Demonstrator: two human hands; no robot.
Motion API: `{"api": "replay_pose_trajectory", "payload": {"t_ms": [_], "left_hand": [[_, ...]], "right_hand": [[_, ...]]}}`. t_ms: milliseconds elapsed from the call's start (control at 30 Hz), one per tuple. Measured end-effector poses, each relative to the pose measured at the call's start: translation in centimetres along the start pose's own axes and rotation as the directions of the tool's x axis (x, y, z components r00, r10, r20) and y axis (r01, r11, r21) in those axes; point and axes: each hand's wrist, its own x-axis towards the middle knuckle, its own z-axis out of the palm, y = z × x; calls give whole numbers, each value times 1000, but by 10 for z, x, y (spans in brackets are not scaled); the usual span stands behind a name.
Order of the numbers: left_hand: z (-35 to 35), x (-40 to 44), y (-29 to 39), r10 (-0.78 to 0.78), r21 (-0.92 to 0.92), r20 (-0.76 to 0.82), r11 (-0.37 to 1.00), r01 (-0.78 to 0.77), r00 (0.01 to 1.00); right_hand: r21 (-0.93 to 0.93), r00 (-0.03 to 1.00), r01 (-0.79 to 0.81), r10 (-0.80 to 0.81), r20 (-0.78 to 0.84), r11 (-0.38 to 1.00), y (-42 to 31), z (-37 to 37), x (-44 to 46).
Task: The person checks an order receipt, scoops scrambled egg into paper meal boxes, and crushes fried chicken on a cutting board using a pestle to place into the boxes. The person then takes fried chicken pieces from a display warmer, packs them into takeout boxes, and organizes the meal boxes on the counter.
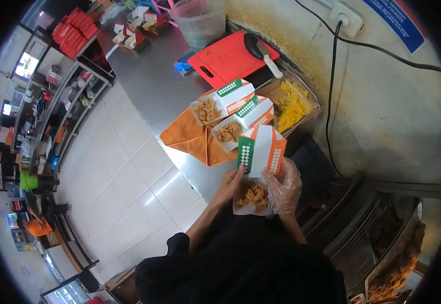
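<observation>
A small paper box (pixel 260 152) with a green and orange patterned lid is held close to my body, its lid raised and fried pieces (pixel 253 196) in its tray. My bare left hand (pixel 231 183) pinches its left side. On the right side, my right hand (pixel 284 186), in a clear plastic glove, grips the same box. Just beyond are two more open boxes, one with fried pieces (pixel 229 132) and a farther one with similar pieces (pixel 206 110). An orange cloth (pixel 187 137) lies partly under them.
A clear tray of yellow food (pixel 294 109) stands right of the boxes. Behind are a red cutting board (pixel 230 58), a white-handled knife (pixel 272 66) and a plastic tub (pixel 198 23). Fried food (pixel 398 268) sits in a case at lower right. A person (pixel 39 226) is far left.
</observation>
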Motion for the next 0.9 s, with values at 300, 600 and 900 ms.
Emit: {"api": "replay_pose_trajectory", "payload": {"t_ms": [300, 600, 900], "left_hand": [[7, 6, 10, -179, -323, 140, 921, 216, 974], [-3, 13, 25, -238, -138, 374, 941, 308, 896], [-9, 18, 10, -227, -105, 414, 950, 293, 882]], "right_hand": [[-204, 981, 187, -193, -9, 961, 3, -15, -12], [-105, 985, 73, -89, -151, 992, 19, -22, -19], [-209, 978, 5, -49, -203, 978, 18, -21, -8]]}}
